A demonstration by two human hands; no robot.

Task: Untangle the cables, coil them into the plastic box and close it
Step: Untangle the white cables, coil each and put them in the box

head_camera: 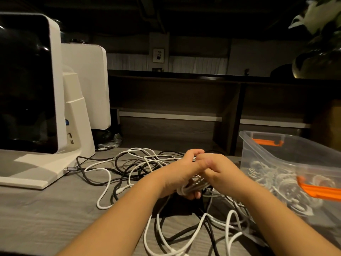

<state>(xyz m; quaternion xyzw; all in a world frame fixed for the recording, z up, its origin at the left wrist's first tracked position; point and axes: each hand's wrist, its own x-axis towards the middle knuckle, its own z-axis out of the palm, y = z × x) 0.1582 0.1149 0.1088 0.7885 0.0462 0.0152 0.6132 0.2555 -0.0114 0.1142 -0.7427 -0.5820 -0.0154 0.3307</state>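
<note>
A tangle of white and black cables lies spread over the grey wooden desk in front of me. My left hand grips a coiled bundle of white cable from the left, fingers curled under it. My right hand meets it from the right and pinches the cable at the top of the bundle. More loose cable loops lie below my wrists. The clear plastic box with orange latches stands open at the right, with several coiled cables inside.
A white display stand with a dark screen occupies the left of the desk, and a black cable is plugged into its base. Dark shelving runs behind the desk. A plant pot sits at the far right.
</note>
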